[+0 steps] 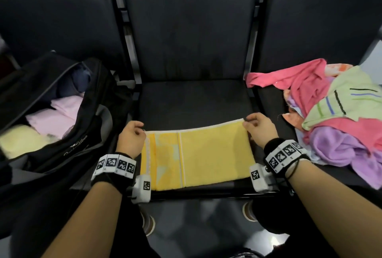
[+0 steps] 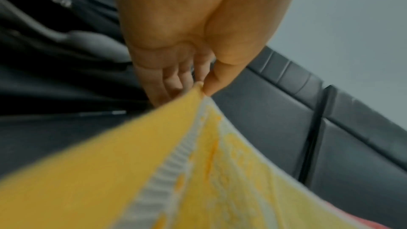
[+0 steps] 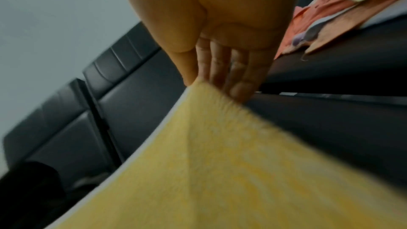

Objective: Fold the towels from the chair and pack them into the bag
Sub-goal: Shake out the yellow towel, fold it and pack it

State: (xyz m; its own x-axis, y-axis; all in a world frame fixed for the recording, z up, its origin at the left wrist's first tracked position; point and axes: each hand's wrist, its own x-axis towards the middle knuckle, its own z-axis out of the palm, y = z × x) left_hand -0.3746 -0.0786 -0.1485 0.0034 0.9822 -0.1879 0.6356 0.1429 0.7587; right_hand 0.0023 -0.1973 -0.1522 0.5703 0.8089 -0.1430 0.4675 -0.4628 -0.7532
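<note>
yellow towel stretched between both hands, each pinching a far corner.

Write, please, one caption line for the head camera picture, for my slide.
Both hands, left hand and right hand, pinch the far corners of a yellow towel on the middle seat.

Through the head camera I saw my two forearms bare, with no sleeves. Each wrist wore a black band ringed with white square tiles, every tile printed with a black-and-white coded marker. Under each wrist hung a white boxy camera housing carrying one more marker of the same kind. Thin black cords looped across the right band and trailed over my forearm. Below, I made out dark trousers and the light, rounded toes of my shoes.
</note>
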